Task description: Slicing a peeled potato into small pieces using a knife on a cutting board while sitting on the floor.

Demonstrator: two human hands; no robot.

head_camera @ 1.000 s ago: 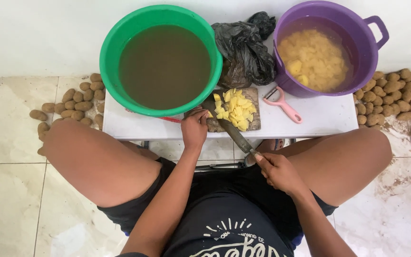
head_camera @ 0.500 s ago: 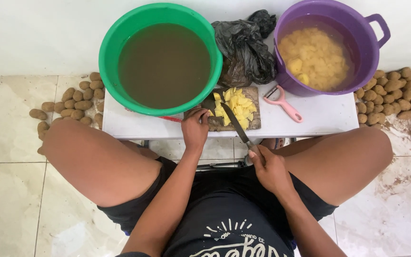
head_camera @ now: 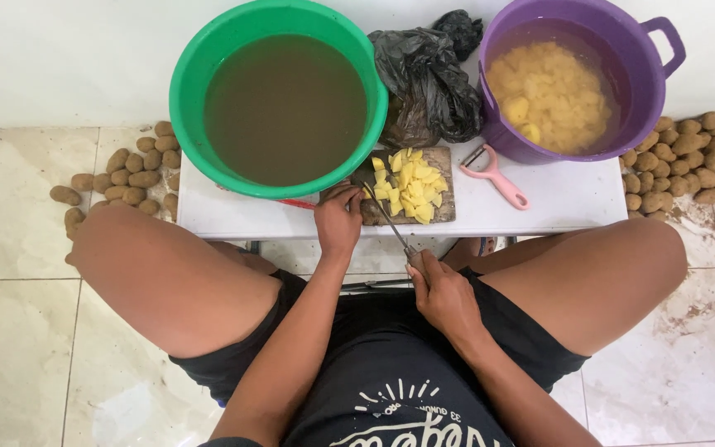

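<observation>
My left hand rests on the left end of a small wooden cutting board, fingers curled down on a potato piece under them. My right hand grips the handle of a knife, just off the near table edge. The blade lies over the board right beside my left fingers. A heap of yellow cut potato pieces covers the middle of the board.
On the white table stand a green basin of murky water, a purple bucket of cut potato in water, a black plastic bag and a pink peeler. Unpeeled potatoes lie on the floor at left and right.
My right hand has shifted left and closer to the table, swinging the knife blade from the board's middle over to my left fingers. My left hand has stayed put.
</observation>
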